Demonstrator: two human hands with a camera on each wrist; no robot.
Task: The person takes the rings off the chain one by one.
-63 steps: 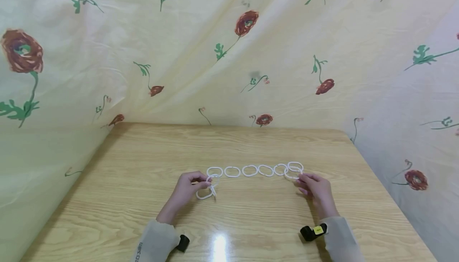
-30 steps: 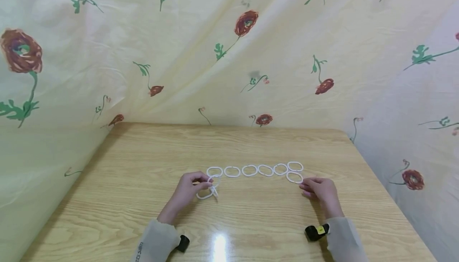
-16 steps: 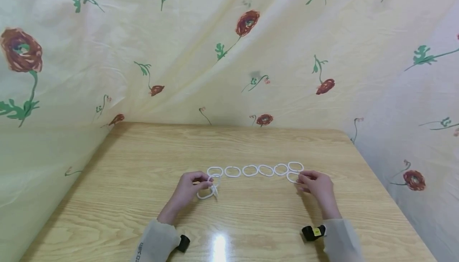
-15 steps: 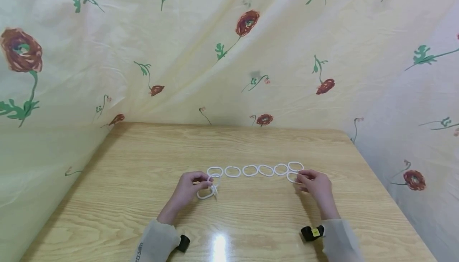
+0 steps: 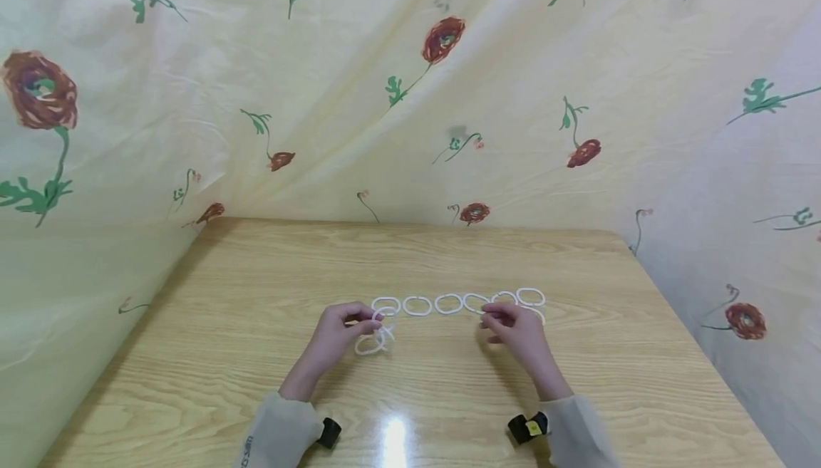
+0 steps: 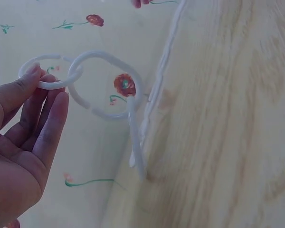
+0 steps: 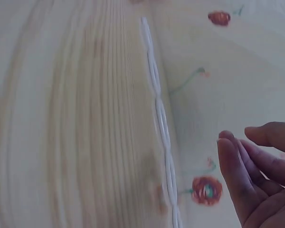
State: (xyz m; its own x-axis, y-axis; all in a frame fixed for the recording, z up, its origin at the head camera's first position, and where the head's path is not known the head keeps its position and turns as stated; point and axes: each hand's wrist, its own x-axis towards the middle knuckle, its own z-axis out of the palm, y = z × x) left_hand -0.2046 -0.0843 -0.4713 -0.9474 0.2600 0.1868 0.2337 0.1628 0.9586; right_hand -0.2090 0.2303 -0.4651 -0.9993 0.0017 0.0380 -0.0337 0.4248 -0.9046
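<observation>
My left hand (image 5: 343,329) pinches a white plastic ring (image 6: 57,86) between thumb and fingers. Linked through it hangs a second ring (image 6: 97,53), and a third ring (image 6: 136,140), seen nearly edge-on, hooks onto that one. My right hand (image 5: 521,333) hovers at the near side of the row of rings, fingers loosely bent. In the right wrist view its thumb and fingertips (image 7: 228,149) stand apart with nothing between them. A white ring (image 5: 417,315) lies flat in the row between the hands. Part of the ring at the near right (image 5: 542,317) is hidden behind the right hand.
Several white rings run side by side across the wooden table (image 5: 410,261); the right-end ring (image 5: 530,288) has the near-right one just below it. A flowered cloth (image 5: 359,119) hangs behind and along both sides. Each wrist wears a small black camera (image 5: 527,428).
My right hand let go of a ring laid below the row's right end, touched it again, then moved left along the row. The left hand keeps its rings almost still; they sway slightly.
</observation>
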